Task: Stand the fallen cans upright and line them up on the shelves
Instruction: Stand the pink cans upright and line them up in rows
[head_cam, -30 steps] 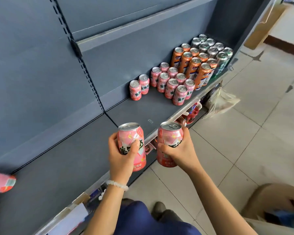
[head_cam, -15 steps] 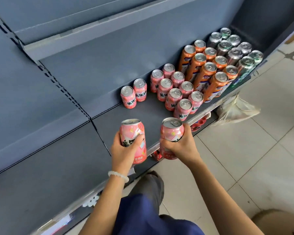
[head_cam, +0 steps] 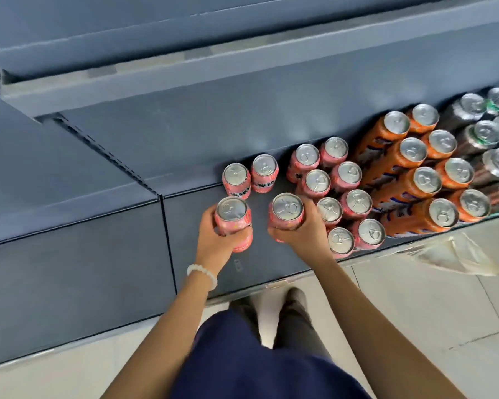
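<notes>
Left hand [head_cam: 213, 240]: your fingers are wrapped round a pink can [head_cam: 233, 220], thumb across its front; can upright, lid up. A sec ago it was out over the shelf lip, now it's carried in above the grey shelf [head_cam: 202, 272], just in front of the back pair [head_cam: 249, 177]. Can't tell if its base is down yet.
Right hand [head_cam: 303, 234]: fingers curled round a 2nd pink can [head_cam: 285, 216], also upright. It's moved in w/ the left one and now sits just left of the pink block [head_cam: 339, 197], nearly touching its nearest can.
Gap: the two held cans are apart, w/ bare shelf between them.
Shelf stock, further right: pink block standing in two columns, then orange cans [head_cam: 421, 174], then dark/green cans [head_cam: 484, 133] at the far edge. All upright; none lying down in view.
View: you've stepped closer and tipped your head down, so lids face you now.
Meaning for task: both cans look ready to set down, prob. as the next row in front of the back pair. Watch the right one: it could knock its neighbour in the block.
</notes>
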